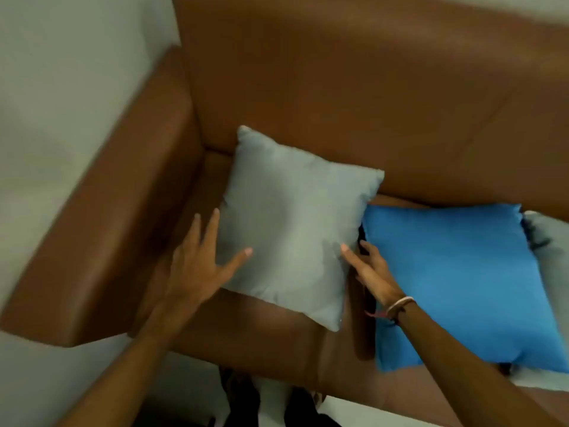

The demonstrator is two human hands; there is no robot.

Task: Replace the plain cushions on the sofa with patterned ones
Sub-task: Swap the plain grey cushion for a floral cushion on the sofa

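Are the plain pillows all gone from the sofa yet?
Not yet. Nothing looks swapped: no patterned cushion is in view. The left hand and right hand are on either side of the plain grey square cushion on the brown leather sofa, about to lift it. Left: the plain blue cushion beside it, another pale grey one at the right edge, then the patterned ones.

You look down past a pale wall (61, 87) at left, a strip of light floor (46, 380) beneath it, and your own dark-clad legs (243, 396) at the frame's bottom edge
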